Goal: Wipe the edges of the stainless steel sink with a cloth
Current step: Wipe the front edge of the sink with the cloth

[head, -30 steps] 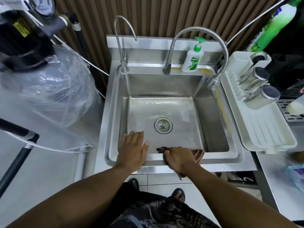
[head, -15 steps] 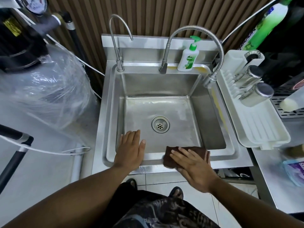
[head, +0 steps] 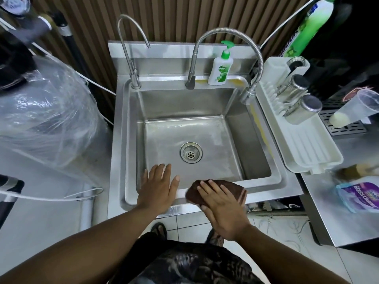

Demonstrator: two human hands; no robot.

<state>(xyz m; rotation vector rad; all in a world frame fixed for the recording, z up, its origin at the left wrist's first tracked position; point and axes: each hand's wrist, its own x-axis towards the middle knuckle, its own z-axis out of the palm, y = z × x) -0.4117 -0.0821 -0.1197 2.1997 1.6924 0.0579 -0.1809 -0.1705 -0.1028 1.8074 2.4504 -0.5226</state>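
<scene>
Slid slightly leftward: right hand (head: 222, 210) and cloth (head: 192, 194) on the sink's (head: 266, 186) front rim.
Plastic-wrapped bulk (head: 47, 115) crowds the sink's left side. Left hand (head: 159, 188) lies flat on the front rim, fingers straight. Just beside it, the brown cloth is pressed under the right hand's flat, spread fingers. A white drying rack (head: 307, 148) abuts the right rim.
</scene>
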